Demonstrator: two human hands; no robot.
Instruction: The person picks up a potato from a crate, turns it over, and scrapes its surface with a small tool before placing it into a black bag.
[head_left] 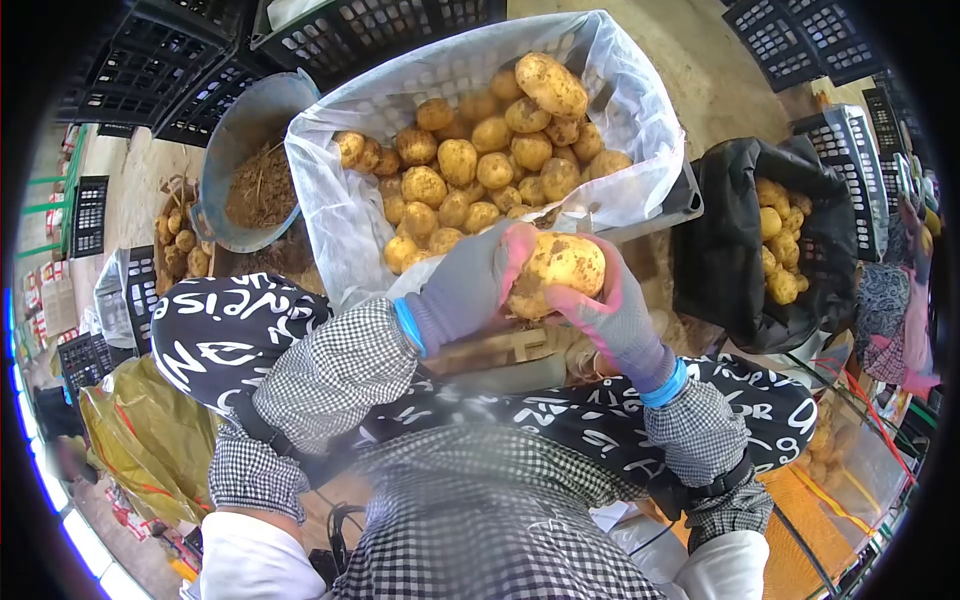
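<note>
A large potato point(562, 264) with brown soil patches is held up between both my gloved hands. My left hand point(475, 278), in a grey and pink glove, grips its left side. On its right side my right hand point(618, 310) closes round it, thumb across the lower front. Just beyond lies a crate lined with white plastic point(335, 215), holding many loose potatoes point(457, 162). One bigger potato point(551, 86) rests on top of the heap near the far side.
Left of the lined crate stands a blue-grey bucket point(222, 130) with soil and dry debris. A black-lined crate point(715, 240) with potatoes point(783, 240) is on the right. Black plastic crates point(375, 40) line the back. A yellowish plastic sack point(150, 435) lies at the left.
</note>
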